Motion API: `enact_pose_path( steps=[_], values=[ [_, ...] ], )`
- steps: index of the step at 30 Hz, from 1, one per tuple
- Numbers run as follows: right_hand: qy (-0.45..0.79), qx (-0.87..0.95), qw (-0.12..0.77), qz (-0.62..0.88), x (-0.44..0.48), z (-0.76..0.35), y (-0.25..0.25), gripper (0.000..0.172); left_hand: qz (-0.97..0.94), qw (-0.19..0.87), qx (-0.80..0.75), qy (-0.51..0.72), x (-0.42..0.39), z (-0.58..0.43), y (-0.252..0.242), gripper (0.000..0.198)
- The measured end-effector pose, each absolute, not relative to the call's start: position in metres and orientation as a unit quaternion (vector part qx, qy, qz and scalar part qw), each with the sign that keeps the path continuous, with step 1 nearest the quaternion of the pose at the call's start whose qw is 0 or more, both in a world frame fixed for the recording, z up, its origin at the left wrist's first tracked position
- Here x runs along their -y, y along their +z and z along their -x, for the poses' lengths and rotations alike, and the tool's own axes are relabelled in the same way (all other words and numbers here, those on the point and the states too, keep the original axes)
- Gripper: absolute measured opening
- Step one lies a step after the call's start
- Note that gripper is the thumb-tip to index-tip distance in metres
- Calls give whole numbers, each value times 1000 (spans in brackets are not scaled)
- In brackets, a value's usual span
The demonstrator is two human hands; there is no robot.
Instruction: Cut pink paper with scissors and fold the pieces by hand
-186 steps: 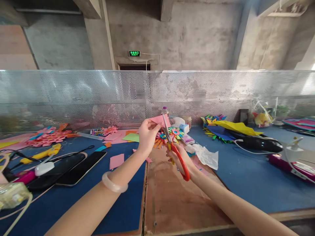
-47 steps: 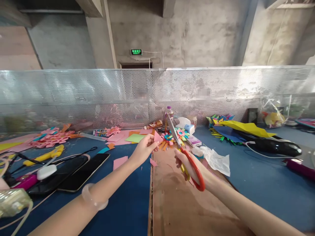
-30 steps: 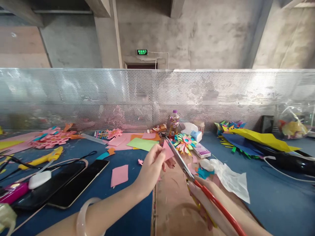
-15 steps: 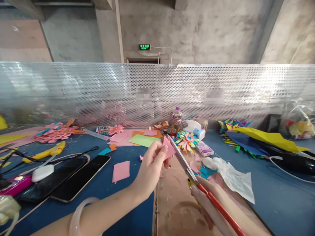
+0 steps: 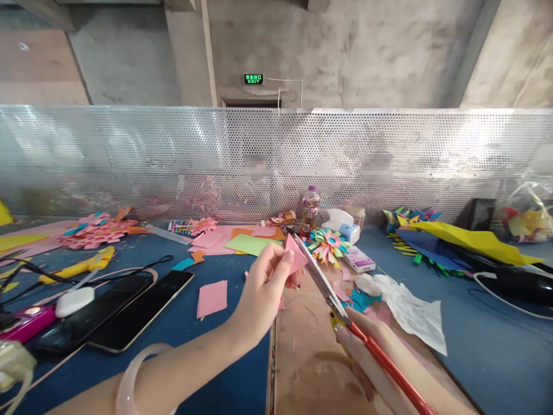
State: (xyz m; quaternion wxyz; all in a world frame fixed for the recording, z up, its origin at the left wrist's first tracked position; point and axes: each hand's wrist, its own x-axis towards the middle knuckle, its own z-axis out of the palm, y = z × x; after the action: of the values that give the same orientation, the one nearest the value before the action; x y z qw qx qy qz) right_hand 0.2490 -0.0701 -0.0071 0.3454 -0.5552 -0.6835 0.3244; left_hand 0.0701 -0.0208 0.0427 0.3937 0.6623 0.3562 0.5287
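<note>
small pink paper piece (image 5: 297,258) left of long red-handled metal scissors (image 5: 332,300) | clear purple-capped plastic bottle (image 5: 310,215) behind round multicoloured paper flower (image 5: 329,244) | crumpled white tissue sheet (image 5: 410,305) right of flower, nearer

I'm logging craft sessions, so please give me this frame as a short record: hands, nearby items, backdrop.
Left hand: pinching small pink paper
Right hand: holding red-handled scissors
Blades: beside the paper's right edge; contact unclear
Left side: pink paper square, black phone
Beyond hands: multicoloured paper flower, purple-capped bottle
Right side: crumpled white tissue
Backdrop: perforated metal screen, green exit sign
</note>
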Motion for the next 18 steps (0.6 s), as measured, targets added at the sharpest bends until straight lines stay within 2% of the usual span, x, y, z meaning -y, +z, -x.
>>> enact_pose_path(
  steps=[9,15,18],
  values=[
    [291,687,340,572,74,-246,-4,42,-668,388,-343,535,21,-70,44,21],
    [277,719,290,568,77,-247,7,36,-664,393,-331,544,21,-70,45,20],
    [264,703,321,577,76,-246,4,35,-667,384,-328,548,21,-69,47,19]
  ],
)
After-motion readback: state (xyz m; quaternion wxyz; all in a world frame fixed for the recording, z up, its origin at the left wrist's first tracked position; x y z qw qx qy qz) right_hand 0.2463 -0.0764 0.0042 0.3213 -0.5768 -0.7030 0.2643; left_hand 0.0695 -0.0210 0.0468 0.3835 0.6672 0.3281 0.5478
